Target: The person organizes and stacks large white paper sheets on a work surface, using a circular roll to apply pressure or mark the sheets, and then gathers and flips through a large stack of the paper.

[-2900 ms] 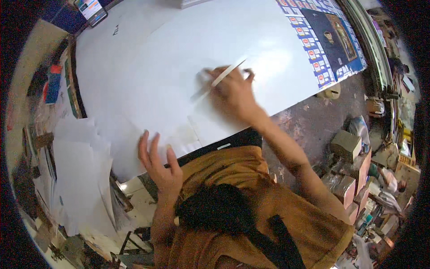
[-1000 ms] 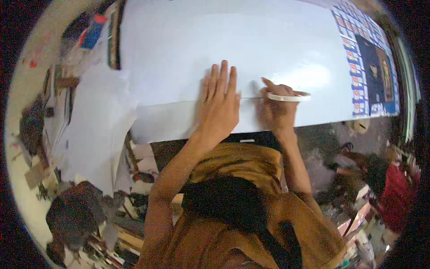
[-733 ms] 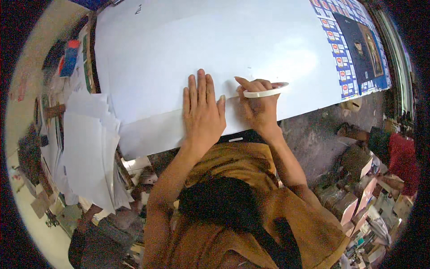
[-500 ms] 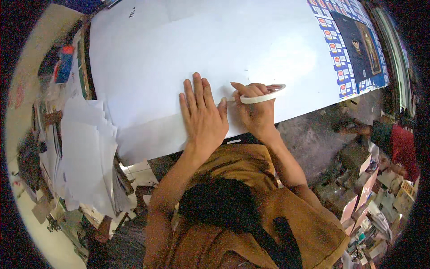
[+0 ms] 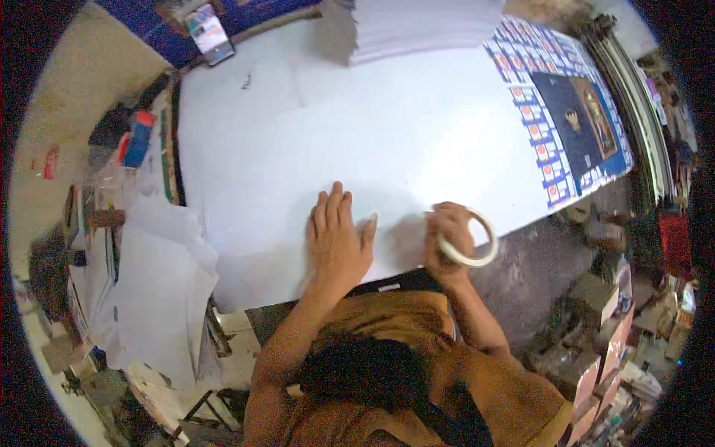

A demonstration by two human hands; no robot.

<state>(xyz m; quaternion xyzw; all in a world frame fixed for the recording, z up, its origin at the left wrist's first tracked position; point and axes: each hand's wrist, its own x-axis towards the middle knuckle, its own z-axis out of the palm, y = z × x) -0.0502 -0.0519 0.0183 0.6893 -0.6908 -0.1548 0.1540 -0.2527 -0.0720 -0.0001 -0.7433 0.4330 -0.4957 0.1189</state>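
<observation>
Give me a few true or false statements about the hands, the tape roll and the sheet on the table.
1. The left hand lies flat on the white sheet. True.
2. The right hand holds scissors. False: it holds a tape roll.
3. The tape roll is near the sheet's near edge. True.
4. A printed poster lies at the table's left end. False: it lies at the right end.
5. A phone stands past the far left corner. True.

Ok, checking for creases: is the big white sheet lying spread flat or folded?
Spread flat: the white sheet covers the tabletop, left hand pressed flat on it.
</observation>
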